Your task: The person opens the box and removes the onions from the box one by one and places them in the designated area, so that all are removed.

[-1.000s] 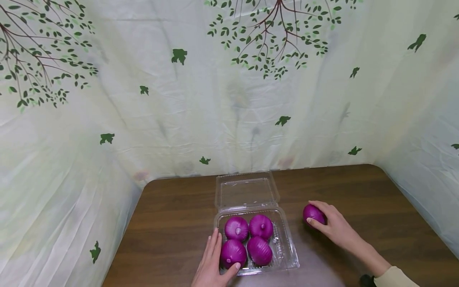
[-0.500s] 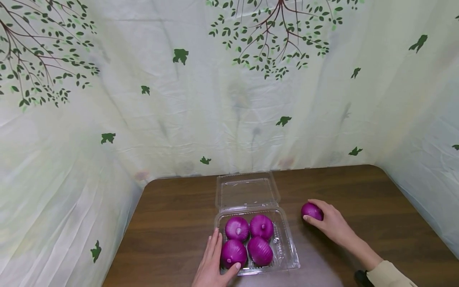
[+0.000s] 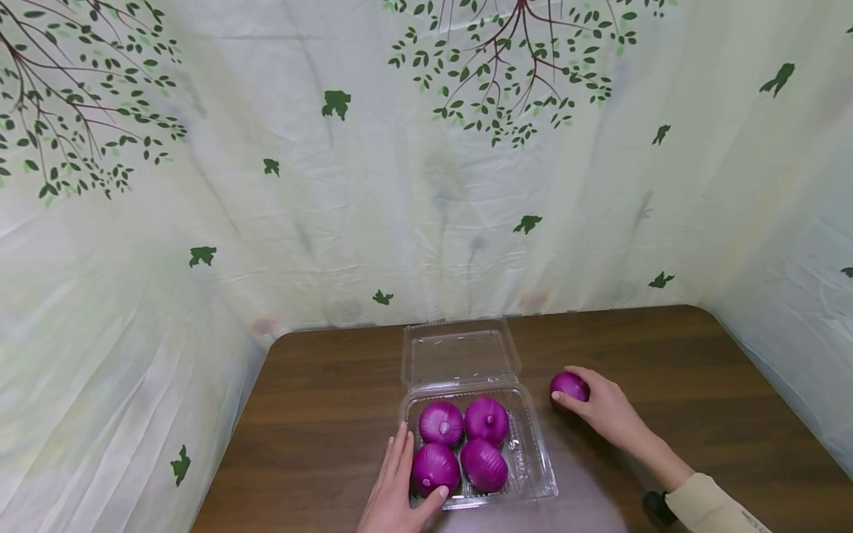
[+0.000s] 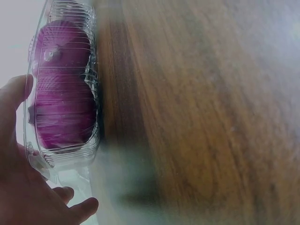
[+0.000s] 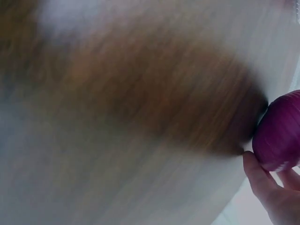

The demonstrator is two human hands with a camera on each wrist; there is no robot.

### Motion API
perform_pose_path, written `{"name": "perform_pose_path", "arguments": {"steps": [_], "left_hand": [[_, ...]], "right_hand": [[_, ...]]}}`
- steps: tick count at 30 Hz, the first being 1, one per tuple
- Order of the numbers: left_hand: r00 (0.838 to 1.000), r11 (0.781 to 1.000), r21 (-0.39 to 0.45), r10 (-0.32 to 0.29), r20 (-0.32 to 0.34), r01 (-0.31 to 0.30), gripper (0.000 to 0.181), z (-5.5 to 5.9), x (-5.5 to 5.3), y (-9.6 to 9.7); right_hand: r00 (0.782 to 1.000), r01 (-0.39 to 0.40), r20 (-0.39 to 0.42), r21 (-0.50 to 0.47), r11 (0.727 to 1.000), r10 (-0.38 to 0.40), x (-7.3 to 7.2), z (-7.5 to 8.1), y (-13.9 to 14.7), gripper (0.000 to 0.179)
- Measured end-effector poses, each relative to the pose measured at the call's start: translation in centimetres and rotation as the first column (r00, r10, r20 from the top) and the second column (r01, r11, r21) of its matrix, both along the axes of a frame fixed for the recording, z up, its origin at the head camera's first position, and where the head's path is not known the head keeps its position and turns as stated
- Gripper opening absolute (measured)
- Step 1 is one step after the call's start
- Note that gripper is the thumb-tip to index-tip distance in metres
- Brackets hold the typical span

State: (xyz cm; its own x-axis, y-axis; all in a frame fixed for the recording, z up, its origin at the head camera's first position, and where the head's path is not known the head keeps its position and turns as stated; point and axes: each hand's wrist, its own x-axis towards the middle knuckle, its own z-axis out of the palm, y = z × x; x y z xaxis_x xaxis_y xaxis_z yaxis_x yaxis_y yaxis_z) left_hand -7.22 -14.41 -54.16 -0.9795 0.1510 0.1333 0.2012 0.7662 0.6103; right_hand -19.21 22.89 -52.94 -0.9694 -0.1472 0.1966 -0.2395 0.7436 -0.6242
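My right hand (image 3: 616, 414) grips a purple-red onion (image 3: 569, 386) between thumb and fingers, low over the table to the right of a clear plastic clamshell container (image 3: 543, 474). In the right wrist view, the fingers lie against that onion (image 5: 279, 131). Several onions sit in the container, among them a back-left onion (image 3: 441, 423) and a front-right onion (image 3: 484, 466). My left hand (image 3: 393, 492) rests at the container's left front corner, fingers straight along its side. Its thumb reaches across to the front-left onion (image 3: 435, 468). The left wrist view shows the onions (image 4: 63, 112) through the clear wall.
The container's clear lid (image 3: 460, 355) lies open behind it, toward the back edge of the brown wooden table (image 3: 320, 429). A pale curtain (image 3: 426, 185) with printed branches and leaves hangs behind and at both sides.
My right hand has carried its onion a little to the left and back, closer to the container. The left hand and the onions in the container stay in place.
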Motion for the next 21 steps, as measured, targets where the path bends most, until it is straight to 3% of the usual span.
{"name": "perform_pose_path", "arguments": {"steps": [17,21], "left_hand": [[1.0,1.0,0.008,-0.004,0.014,0.004,0.099,-0.1,-0.1,0.0],[1.0,1.0,-0.001,-0.003,-0.023,0.003,0.099,-0.2,-0.1,-0.1]], "right_hand": [[0.997,0.021,0.075,0.021,1.0,-0.023,0.4,0.5,-0.1,0.077],[0.998,0.017,0.063,0.025,1.0,-0.018,0.9,1.0,0.0,0.077]]}}
